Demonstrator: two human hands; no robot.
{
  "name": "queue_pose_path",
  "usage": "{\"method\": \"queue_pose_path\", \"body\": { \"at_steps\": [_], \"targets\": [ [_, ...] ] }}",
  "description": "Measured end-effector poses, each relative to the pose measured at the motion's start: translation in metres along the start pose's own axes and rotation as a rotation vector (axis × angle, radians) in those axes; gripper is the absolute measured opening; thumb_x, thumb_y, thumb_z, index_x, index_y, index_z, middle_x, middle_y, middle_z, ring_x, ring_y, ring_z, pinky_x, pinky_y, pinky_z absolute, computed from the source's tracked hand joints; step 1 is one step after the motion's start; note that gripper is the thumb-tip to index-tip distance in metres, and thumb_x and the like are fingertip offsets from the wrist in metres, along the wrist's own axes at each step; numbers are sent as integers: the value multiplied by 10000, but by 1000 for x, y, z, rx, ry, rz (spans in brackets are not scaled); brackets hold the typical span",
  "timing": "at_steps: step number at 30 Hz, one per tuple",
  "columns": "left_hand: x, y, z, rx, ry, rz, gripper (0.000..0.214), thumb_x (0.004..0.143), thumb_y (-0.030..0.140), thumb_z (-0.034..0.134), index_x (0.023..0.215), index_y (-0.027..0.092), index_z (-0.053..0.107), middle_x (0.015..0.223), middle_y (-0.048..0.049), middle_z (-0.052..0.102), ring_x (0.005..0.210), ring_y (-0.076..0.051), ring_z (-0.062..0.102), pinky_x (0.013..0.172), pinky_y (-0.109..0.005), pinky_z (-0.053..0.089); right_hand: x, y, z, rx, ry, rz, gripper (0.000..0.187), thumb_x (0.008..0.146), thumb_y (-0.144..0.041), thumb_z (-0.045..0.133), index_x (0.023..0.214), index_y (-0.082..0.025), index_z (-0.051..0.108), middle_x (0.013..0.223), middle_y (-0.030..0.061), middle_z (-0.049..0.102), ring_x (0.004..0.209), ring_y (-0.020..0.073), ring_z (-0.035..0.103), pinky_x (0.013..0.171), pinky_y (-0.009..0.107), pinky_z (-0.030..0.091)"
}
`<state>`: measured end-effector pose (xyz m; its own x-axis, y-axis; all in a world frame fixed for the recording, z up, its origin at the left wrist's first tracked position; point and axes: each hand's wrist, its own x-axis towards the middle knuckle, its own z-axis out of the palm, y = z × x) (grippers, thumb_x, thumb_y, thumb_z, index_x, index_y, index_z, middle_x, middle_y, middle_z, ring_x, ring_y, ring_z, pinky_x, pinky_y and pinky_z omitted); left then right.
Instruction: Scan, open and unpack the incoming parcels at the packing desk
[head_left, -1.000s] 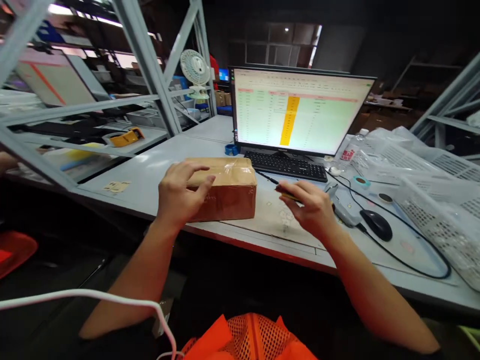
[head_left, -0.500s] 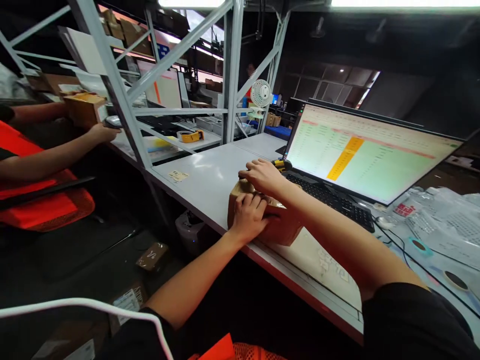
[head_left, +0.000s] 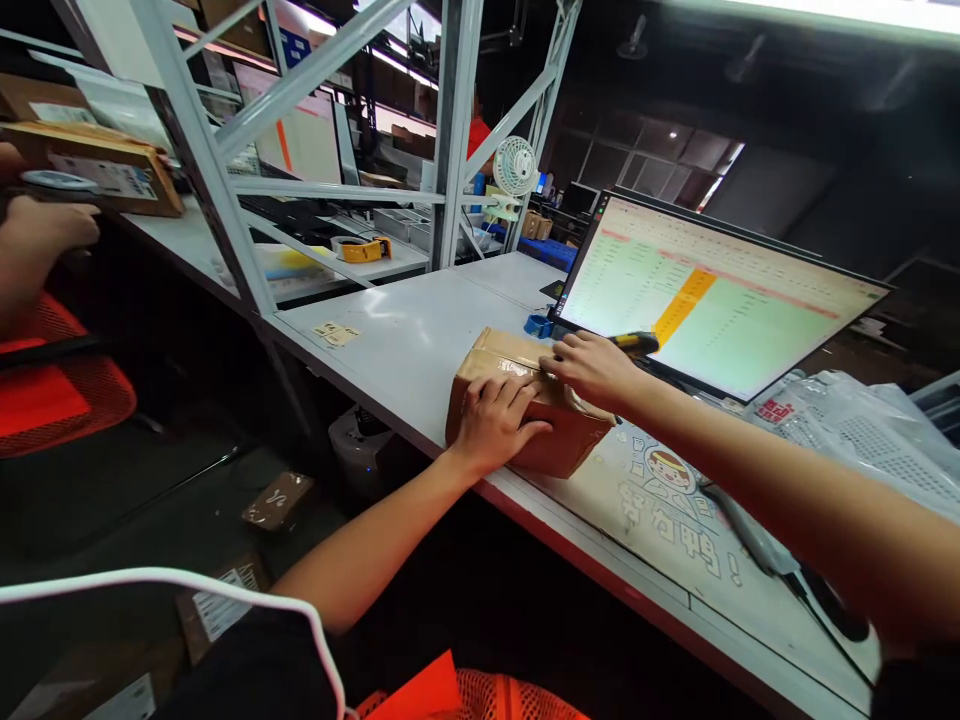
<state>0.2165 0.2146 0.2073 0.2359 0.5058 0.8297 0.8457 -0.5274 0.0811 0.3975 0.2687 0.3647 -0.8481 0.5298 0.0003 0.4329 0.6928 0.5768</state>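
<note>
A brown cardboard box [head_left: 555, 445] sits at the front edge of the white table. My left hand [head_left: 495, 420] presses on its near side, fingers bent over the top edge. Above the right part of the box top, my right hand [head_left: 589, 368] is closed round a yellow and black utility knife [head_left: 636, 344]. The knife's handle sticks out behind the hand, and its blade is hidden. Shiny clear tape shows on the box top.
Behind the box stands a monitor [head_left: 720, 290], with a blue tape roll [head_left: 538, 325] beside it. Plastic bags [head_left: 862, 430] lie at the right. A metal rack post [head_left: 202, 170] rises at left, near a co-worker's hand [head_left: 49, 222]. A small carton [head_left: 277, 500] is on the floor.
My right hand has drawn the utility knife rightward along the box top, away from its left end. My left hand stays on the box. The view has shifted, and the co-worker's hand appears further left.
</note>
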Motion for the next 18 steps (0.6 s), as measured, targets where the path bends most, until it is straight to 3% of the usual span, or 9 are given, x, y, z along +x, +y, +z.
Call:
{"method": "queue_pose_path", "body": {
  "at_steps": [3,6,8,10,12,14,16,18],
  "targets": [
    [1,-2,0,-51,-1,-7,478,1022,545,714,1386,236,718,1380,-117,761,1265,-341,639,1076,-498,354,-70,21,17,7,-29,85,307,1021,-71,552,1223,-167,763,1002,130,739,923,258,650,826,381,380],
    [2,-10,1,-90,35,2,488,1016,600,698,1335,233,736,1348,-115,777,1237,-342,653,1061,-500,351,-150,28,47,25,-204,196,310,977,-41,566,1114,-193,799,963,128,738,922,266,687,831,387,425],
    [4,-18,1,-112,84,44,515,999,647,693,1290,226,747,1312,-111,793,1202,-341,666,1053,-505,354,-197,15,74,106,-322,356,362,990,-60,551,1195,-222,802,949,119,747,903,270,713,797,380,462],
    [8,-25,-1,-135,118,83,518,992,670,676,1245,224,754,1276,-105,804,1153,-337,678,1034,-509,367,-231,-11,104,216,-344,527,399,1044,-143,524,1350,-253,755,1061,131,766,944,281,739,777,377,512],
    [13,-29,-5,-157,101,88,499,1003,670,641,1195,228,766,1223,-103,814,1096,-330,684,1009,-508,389,-248,-40,132,333,-289,646,399,1072,-230,525,1417,-260,723,1236,158,753,1078,298,747,820,384,566],
    [17,-28,-9,-172,65,75,519,1024,685,597,1184,225,777,1208,-113,812,1088,-331,685,1008,-507,410,-250,-63,152,423,-233,691,373,1084,-285,516,1371,-255,752,1282,165,740,1144,304,739,901,401,595],
    [18,-23,-10,-169,58,77,591,1042,715,550,1253,209,769,1281,-132,794,1181,-343,677,1051,-509,412,-241,-70,159,464,-207,673,333,1075,-293,517,1224,-241,810,1176,160,758,1115,312,740,960,428,596],
    [16,-18,-7,-147,91,69,615,1059,715,523,1307,203,756,1354,-132,775,1250,-340,667,1082,-499,401,-221,-58,151,477,-136,652,317,1055,-280,528,1140,-222,827,1092,159,763,1071,321,738,968,450,594]
  ]
}}
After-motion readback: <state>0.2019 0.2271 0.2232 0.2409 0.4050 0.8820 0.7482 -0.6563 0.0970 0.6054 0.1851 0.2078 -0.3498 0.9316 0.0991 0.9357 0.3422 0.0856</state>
